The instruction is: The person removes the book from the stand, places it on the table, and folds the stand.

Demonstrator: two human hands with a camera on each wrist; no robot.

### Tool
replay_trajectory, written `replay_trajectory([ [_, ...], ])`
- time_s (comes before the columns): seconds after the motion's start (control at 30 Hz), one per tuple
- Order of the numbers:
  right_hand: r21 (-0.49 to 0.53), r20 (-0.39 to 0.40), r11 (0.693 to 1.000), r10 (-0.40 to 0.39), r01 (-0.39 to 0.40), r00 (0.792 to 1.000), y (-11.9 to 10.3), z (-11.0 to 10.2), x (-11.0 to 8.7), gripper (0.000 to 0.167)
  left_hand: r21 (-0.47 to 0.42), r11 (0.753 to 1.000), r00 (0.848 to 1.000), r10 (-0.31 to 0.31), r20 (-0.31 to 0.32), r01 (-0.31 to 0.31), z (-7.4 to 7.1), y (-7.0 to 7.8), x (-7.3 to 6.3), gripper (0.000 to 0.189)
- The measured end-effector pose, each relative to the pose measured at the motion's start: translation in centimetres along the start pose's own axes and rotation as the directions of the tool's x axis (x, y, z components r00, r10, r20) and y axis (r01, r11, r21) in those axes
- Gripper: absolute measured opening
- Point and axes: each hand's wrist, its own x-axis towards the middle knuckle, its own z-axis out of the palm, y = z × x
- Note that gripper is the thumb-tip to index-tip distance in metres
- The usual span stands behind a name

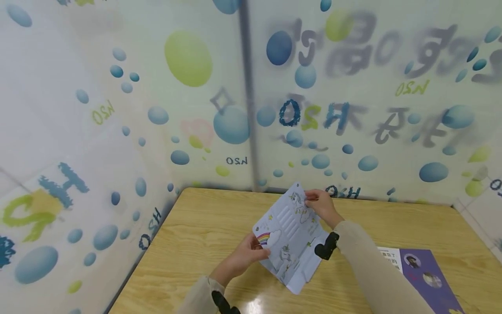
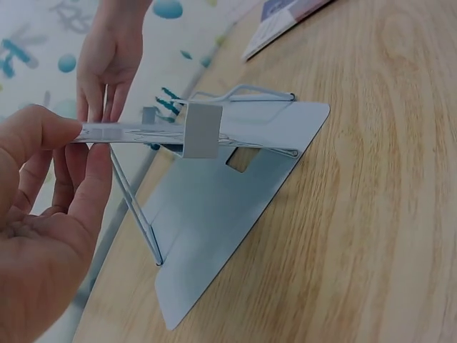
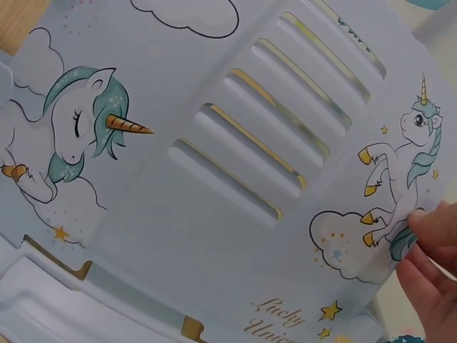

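Observation:
A white folding book stand (image 1: 288,226) printed with unicorns, clouds and a rainbow is tilted over the table, between both hands. My left hand (image 1: 245,255) grips its left edge near the rainbow, thumb over the front. At the upper right edge, my right hand (image 1: 323,207) pinches the panel beside a unicorn. Slots (image 3: 264,136) run through the panel's middle in the right wrist view. Seen edge-on in the left wrist view, the panel joins a flat base plate (image 2: 207,214) through thin wire supports (image 2: 136,204), with a small white ledge (image 2: 203,131) at its end.
A purple and white booklet (image 1: 425,274) lies on the wooden table (image 1: 204,218) at the right, partly behind my right sleeve. A pale wall covering (image 1: 204,109) with blue and green dots rises behind the table and along its left side.

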Motion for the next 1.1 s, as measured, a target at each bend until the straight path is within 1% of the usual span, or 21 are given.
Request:
replay_trajectory([
  [0.1, 0.0, 0.008, 1.0, -0.019, 0.019, 1.0, -0.1, 0.2, -0.1, 0.029, -0.022, 1.0, 1.0, -0.016, 0.002, 0.016, 0.2, -0.1, -0.2, 0.049],
  [0.2, -0.002, 0.019, 1.0, -0.021, 0.022, 1.0, -0.3, 0.3, -0.1, 0.028, -0.037, 0.999, 1.0, -0.019, 0.006, 0.019, 0.3, -0.3, -0.4, 0.05],
  [0.3, -0.001, 0.016, 1.0, -0.018, 0.018, 1.0, -0.2, 0.3, -0.1, 0.028, -0.05, 0.999, 1.0, -0.018, -0.01, 0.018, 0.5, -0.3, -0.5, 0.053],
  [0.43, 0.008, 0.011, 1.0, -0.013, 0.013, 1.0, 0.1, 0.4, -0.1, 0.029, -0.065, 0.998, 0.999, 0.001, -0.035, -0.004, 0.8, -0.5, -0.5, 0.056],
  [0.53, 0.018, 0.004, 1.0, -0.012, 0.012, 1.0, 0.2, 0.4, -0.1, 0.03, -0.071, 0.997, 0.999, 0.022, -0.042, -0.025, 1.0, -0.6, -0.4, 0.056],
  [0.73, 0.034, 0.003, 0.999, -0.015, 0.015, 1.0, 0.2, 0.5, -0.2, 0.031, -0.093, 0.996, 0.998, 0.006, -0.063, -0.011, 1.2, -0.5, -0.6, 0.057],
  [0.93, 0.042, 0.005, 0.999, -0.014, 0.014, 1.0, 0.1, 0.4, -0.5, 0.031, -0.1, 0.995, 0.999, 0.005, -0.046, -0.009, 1.1, -0.5, -0.7, 0.059],
  [1.1, 0.053, 0.031, 0.998, -0.043, 0.041, 0.999, -0.1, -0.2, -0.9, 0.033, -0.093, 0.996, 0.999, -0.001, -0.033, -0.002, 1.0, -0.2, -0.6, 0.057],
])
